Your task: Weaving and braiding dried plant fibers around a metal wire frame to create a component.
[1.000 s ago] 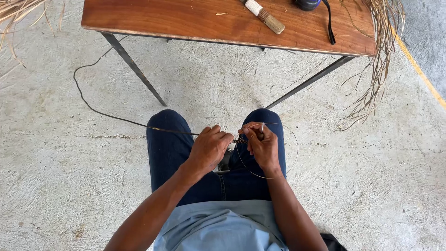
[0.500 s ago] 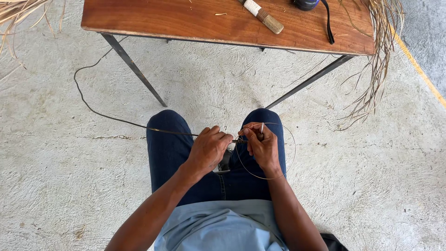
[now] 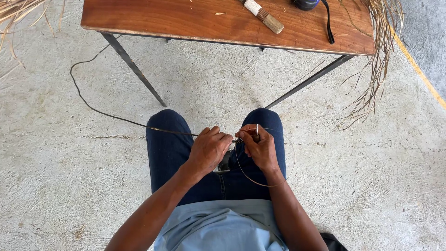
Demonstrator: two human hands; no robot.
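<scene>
One person is seated, viewed from above, both thighs in dark blue trousers and a light blue shirt hem at the bottom edge. One wooden table (image 3: pixel 176 21) with a brown top and dark metal legs stands ahead of the knees on a rough concrete floor (image 3: pixel 60 176). Two bundles of dry straw-coloured fibre are in view: one at the upper left corner of the frame (image 3: pixel 16 11), lying off the table, and one hanging over the table's right edge (image 3: pixel 378 51) down toward the floor. One long thin dark strand (image 3: pixel 88 104) runs from below the table's left front leg, curves across the floor and over the left thigh to the hands. The left hand (image 3: pixel 209 148) is closed in a fist over the lap, gripping that strand where it arrives. The right hand (image 3: pixel 260 148) is just beside it, fingers pinched on the same strand, with a short pale tip standing up above the knuckles; what that tip belongs to cannot be told. From the right hand the strand forms one open loop (image 3: pixel 278 181) swinging out over the right thigh. On the table's far edge lie one stick-shaped tool with a white-wrapped handle (image 3: pixel 262 14) and, toward the right far corner, one dark round object with a black strap (image 3: pixel 325 18), partly cut off.
</scene>
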